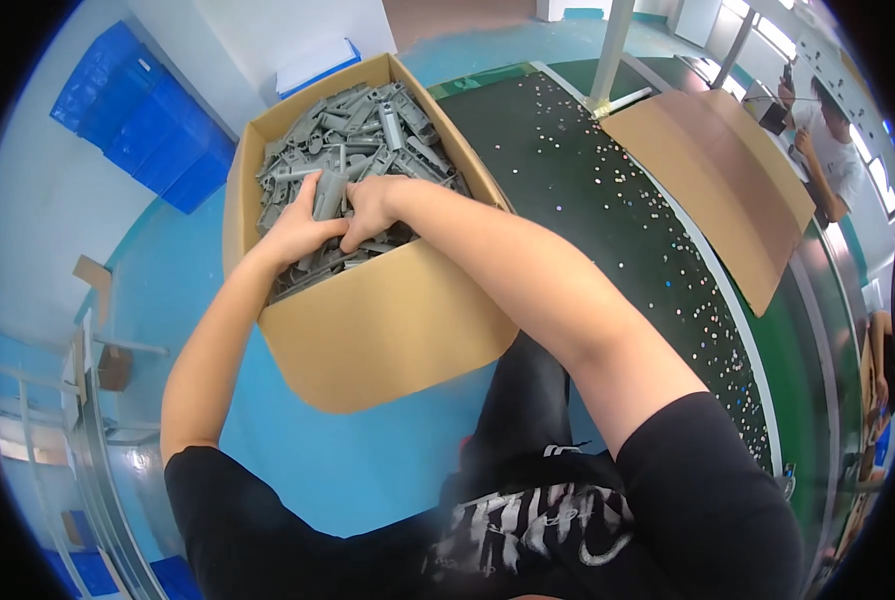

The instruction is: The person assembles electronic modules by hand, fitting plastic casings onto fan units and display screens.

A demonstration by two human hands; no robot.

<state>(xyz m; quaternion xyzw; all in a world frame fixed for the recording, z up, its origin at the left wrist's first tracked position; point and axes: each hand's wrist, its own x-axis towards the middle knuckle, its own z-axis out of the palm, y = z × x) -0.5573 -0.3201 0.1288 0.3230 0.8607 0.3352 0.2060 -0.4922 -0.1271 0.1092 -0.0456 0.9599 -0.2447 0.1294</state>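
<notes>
A deep cardboard box (pixel 388 320) is filled with a jumble of grey plastic parts (pixel 368 115), long and hollow like small housings. Both my hands reach down into its near half. My left hand (pixel 303 228) is closed around a grey plastic part (pixel 330 196) from its left side, thumb across the near end. My right hand (pixel 376 208) grips at the same part from the right, thumb and fingers bent; its fingertips are partly hidden among the pieces. The two thumbs nearly meet just below that part.
Right of the box runs a dark green conveyor belt (pixel 568 180) strewn with small pale specks. A flat cardboard sheet (pixel 713 180) lies across its far side, with a person (pixel 833 150) beyond. Blue bins (pixel 143 115) are stacked at the far left. A metal-framed rack (pixel 98 440) stands left.
</notes>
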